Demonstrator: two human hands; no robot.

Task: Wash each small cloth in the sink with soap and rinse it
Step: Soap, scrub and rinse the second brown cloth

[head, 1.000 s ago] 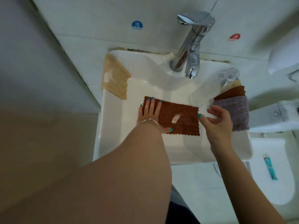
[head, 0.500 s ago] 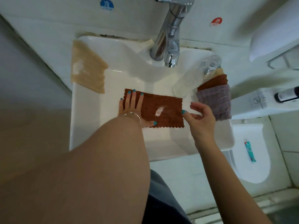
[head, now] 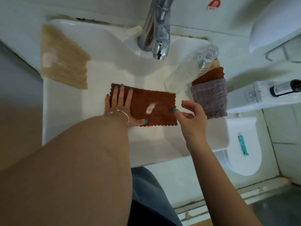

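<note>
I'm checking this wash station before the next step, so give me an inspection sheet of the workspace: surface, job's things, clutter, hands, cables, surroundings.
Surface: white ceramic sink, chrome tap above the basin, no water seen running.
Job's things: brown scalloped cloth flat in the basin with a white soap smear; beige ribbed cloth draped over the sink's left rim, also smeared; purple cloth over a second brown cloth on the right rim.
Clutter: clear plastic bottle lying on the right side.
Hands: left hand pressed flat on the brown scalloped cloth; right hand thumb touching its right edge.
Cables: nothing seen.
Surroundings: white toilet, teal tube on its lid, dark bottle on a ledge.
</note>
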